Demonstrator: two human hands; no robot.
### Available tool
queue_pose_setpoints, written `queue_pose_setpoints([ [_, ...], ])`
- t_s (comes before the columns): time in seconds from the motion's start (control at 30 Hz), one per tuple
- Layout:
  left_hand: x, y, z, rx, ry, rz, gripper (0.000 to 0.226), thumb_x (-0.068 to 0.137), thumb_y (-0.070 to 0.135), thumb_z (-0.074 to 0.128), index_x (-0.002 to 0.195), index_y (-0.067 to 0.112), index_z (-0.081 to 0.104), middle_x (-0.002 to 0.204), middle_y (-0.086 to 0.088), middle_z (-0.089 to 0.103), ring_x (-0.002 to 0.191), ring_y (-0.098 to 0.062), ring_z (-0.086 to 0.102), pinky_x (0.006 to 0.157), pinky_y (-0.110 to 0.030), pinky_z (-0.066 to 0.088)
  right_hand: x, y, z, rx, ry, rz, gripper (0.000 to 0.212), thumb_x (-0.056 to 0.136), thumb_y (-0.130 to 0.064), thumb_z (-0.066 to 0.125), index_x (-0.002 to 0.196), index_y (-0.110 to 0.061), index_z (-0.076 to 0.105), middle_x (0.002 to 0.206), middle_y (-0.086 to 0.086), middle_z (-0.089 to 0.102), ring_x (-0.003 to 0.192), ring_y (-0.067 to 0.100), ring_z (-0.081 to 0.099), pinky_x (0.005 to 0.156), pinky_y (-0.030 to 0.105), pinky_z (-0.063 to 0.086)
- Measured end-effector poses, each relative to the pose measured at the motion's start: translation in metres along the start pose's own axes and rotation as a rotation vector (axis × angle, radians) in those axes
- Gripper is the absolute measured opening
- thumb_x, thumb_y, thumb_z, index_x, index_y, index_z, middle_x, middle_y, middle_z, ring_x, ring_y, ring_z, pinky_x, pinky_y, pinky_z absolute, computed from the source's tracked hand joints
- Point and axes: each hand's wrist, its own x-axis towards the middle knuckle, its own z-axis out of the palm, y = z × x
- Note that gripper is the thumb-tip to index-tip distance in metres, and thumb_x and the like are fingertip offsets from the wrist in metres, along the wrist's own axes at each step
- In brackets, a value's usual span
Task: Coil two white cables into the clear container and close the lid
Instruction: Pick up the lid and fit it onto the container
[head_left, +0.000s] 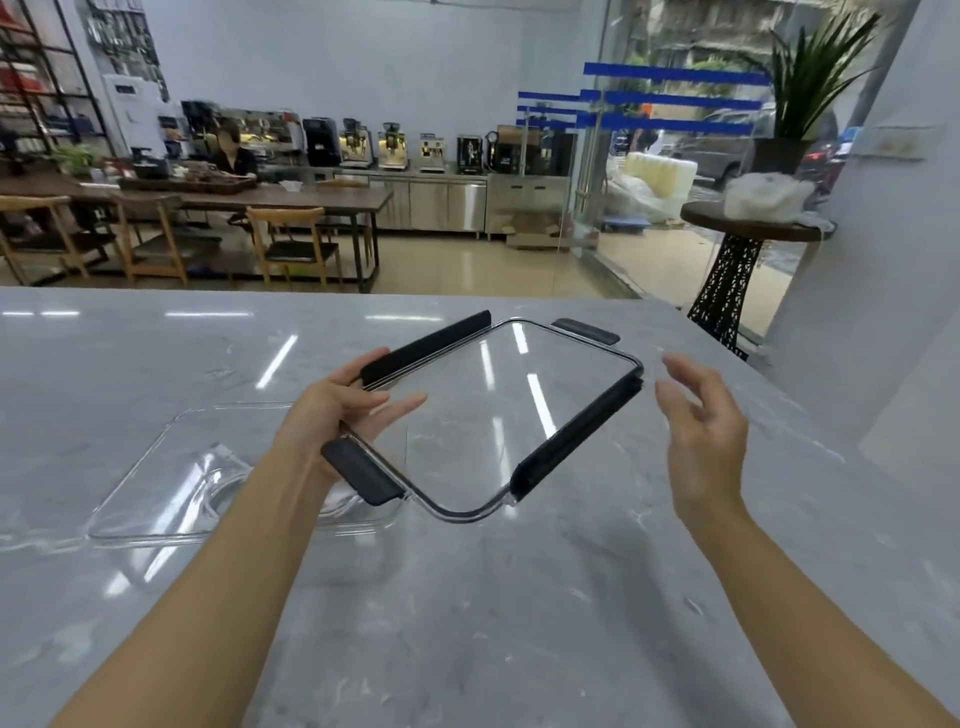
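Observation:
My left hand (337, 410) grips the clear lid (498, 410) by its left corner and holds it tilted above the grey marble counter. The lid has black clip flaps on its edges. My right hand (701, 421) hovers open just right of the lid, fingers spread, not touching it. The clear container (156, 467) sits on the counter to the left, partly behind my left forearm. White cable (223, 483) lies coiled inside it, hard to make out through the glare.
The marble counter (519, 597) stretches wide in front and to the right. Its far edge runs across the middle of the view. Beyond it are wooden tables, chairs, a seated person and a small round table (753, 228) at the right.

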Motion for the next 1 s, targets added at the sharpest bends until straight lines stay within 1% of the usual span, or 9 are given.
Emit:
queue_pose_setpoints([
  [0.07,-0.004,0.009,-0.009,0.024,-0.038,0.022,0.049,0.074,-0.027,0.034,0.102,0.001,0.064,0.137,-0.027,0.039,0.119,-0.044,0.046,0.070,-0.042,0.059,0.015,-0.005,0.006,0.156,-0.025,0.343,0.020,0.086,-0.032,0.060,0.103,-0.022,0.057,0.111,-0.002,0.055,0.110,0.020,0.056,0.088,0.042,0.051],
  [0.13,-0.010,0.017,-0.016,0.082,-0.092,0.026,0.049,0.072,-0.026,0.036,0.102,0.001,0.063,0.130,-0.025,0.048,0.106,-0.040,0.058,0.070,-0.041,0.059,0.028,-0.005,0.011,0.346,-0.183,0.622,0.033,0.079,-0.042,0.065,0.098,-0.016,0.057,0.106,0.006,0.059,0.101,0.029,0.064,0.073,0.043,0.056],
  [0.23,-0.017,0.026,-0.031,0.126,-0.125,0.004,0.049,0.074,-0.027,0.034,0.105,0.000,0.061,0.120,-0.023,0.055,0.106,-0.040,0.058,0.065,-0.041,0.059,0.028,-0.007,0.023,0.422,-0.424,0.808,0.040,0.071,-0.039,0.069,0.093,-0.005,0.067,0.088,0.018,0.072,0.082,0.032,0.071,0.055,0.034,0.058],
  [0.4,-0.023,0.042,-0.051,0.041,-0.064,-0.031,0.040,0.082,-0.010,0.045,0.121,-0.007,0.050,0.123,-0.026,0.057,0.110,-0.036,0.060,0.066,-0.041,0.059,0.009,-0.002,0.060,0.386,-0.362,0.722,0.012,0.080,0.005,0.060,0.092,0.005,0.060,0.064,0.014,0.070,0.058,0.025,0.070,0.044,0.025,0.055],
  [0.6,-0.036,0.073,-0.083,-0.255,-0.068,-0.031,0.061,0.080,0.036,0.059,0.116,-0.013,0.050,0.119,-0.029,0.061,0.113,-0.038,0.059,0.098,-0.049,0.044,-0.016,-0.014,0.107,0.405,-0.195,0.598,0.010,0.084,0.008,0.055,0.092,0.004,0.054,0.077,0.023,0.062,0.051,0.022,0.068,0.042,0.023,0.054],
  [0.67,-0.039,0.081,-0.093,-0.099,0.034,0.017,0.045,0.084,0.033,0.057,0.105,-0.007,0.058,0.110,-0.020,0.066,0.108,-0.031,0.063,0.094,-0.049,0.048,-0.025,-0.018,0.120,0.414,-0.165,0.590,0.008,0.085,0.008,0.054,0.089,0.001,0.053,0.077,0.023,0.062,0.050,0.022,0.068,0.042,0.024,0.054],
  [0.8,-0.042,0.093,-0.104,0.337,0.259,0.152,0.010,0.085,0.000,0.055,0.094,-0.003,0.059,0.101,-0.016,0.057,0.097,-0.025,0.063,0.089,-0.037,0.051,-0.045,-0.025,0.145,0.392,-0.091,0.569,0.014,0.086,0.008,0.051,0.082,-0.005,0.050,0.075,0.021,0.060,0.048,0.022,0.068,0.041,0.025,0.054],
  [0.9,-0.040,0.102,-0.120,0.631,0.378,0.260,0.025,0.084,-0.011,0.050,0.073,0.010,0.061,0.080,-0.007,0.058,0.082,-0.020,0.059,0.082,-0.029,0.049,-0.055,-0.030,0.162,0.294,-0.102,0.487,0.015,0.085,0.006,0.052,0.079,-0.008,0.049,0.073,0.018,0.061,0.046,0.021,0.067,0.042,0.025,0.055],
  [1.0,-0.037,0.111,-0.138,0.729,0.384,0.248,0.032,0.082,-0.012,0.047,0.066,0.011,0.063,0.062,-0.004,0.059,0.053,-0.016,0.059,0.052,-0.021,0.049,-0.063,-0.033,0.173,-0.003,-0.135,0.293,0.019,0.083,-0.003,0.056,0.072,-0.017,0.048,0.067,0.010,0.063,0.041,0.011,0.061,0.042,0.023,0.050],
])
